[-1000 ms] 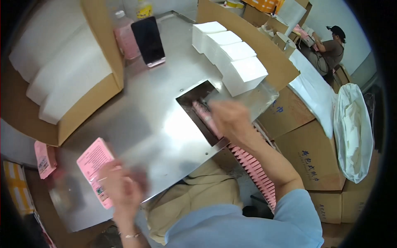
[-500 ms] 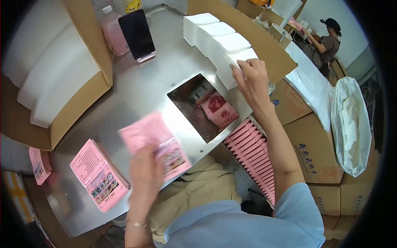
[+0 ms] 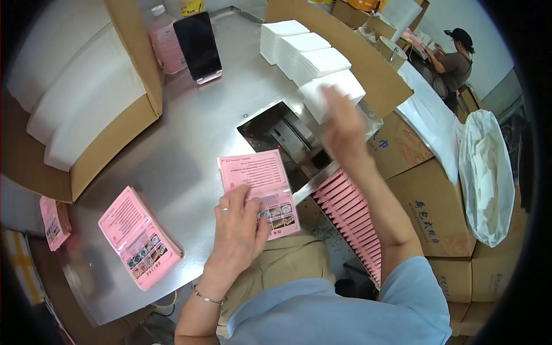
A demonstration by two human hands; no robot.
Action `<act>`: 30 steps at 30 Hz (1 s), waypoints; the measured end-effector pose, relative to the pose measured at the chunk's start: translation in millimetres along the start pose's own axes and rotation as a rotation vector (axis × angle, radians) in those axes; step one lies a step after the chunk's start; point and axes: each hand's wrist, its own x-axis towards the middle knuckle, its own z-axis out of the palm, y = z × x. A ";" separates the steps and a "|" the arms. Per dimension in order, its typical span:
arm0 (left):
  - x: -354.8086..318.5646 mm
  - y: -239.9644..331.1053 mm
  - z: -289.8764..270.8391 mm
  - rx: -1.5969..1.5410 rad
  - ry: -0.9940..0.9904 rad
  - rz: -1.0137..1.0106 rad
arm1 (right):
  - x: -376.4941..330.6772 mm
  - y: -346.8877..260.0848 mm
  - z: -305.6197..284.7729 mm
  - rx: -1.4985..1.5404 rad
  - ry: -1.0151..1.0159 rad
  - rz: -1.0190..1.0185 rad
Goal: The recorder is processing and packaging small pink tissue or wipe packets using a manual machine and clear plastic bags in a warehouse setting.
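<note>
Printed pink wrapper (image 3: 253,169) lies angled beside a dark rectangular opening (image 3: 282,129) in the metal tabletop, covering its near left edge. My left hand (image 3: 238,227), with a ring and a bangle, is closed over its lower part, the fingers on its front. My right hand (image 3: 343,129) is smeared by motion at the frontmost stack of white folded tissues (image 3: 328,95); whether it holds a tissue cannot be made out. A pile of similar pink wrappers (image 3: 141,238) sits to the left on the tabletop.
Below the table's right edge, pink packets (image 3: 353,221) stand in a tight row. A phone on a stand (image 3: 198,49), a pink bottle (image 3: 167,40) and a carton of white stacks (image 3: 115,144) border the tabletop. Brown cartons (image 3: 428,201) line the right; a co-worker (image 3: 457,66) sits beyond.
My left hand has brought the wrapper right, to the opening's edge. The pink piece seen inside the opening is gone from sight. My right hand has shifted slightly down from the tissue stack.
</note>
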 end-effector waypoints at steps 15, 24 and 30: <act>-1.5 -7.1 -6.1 0.425 0.033 -0.245 | -11.3 -87.7 -23.5 0.194 -0.373 -0.139; 5.3 -1.7 -8.6 0.534 0.086 -0.107 | 7.6 39.7 -7.4 -0.121 -0.181 0.209; -4.2 -8.7 9.8 0.296 0.028 -0.135 | 0.9 32.4 -9.0 -0.103 -0.058 0.159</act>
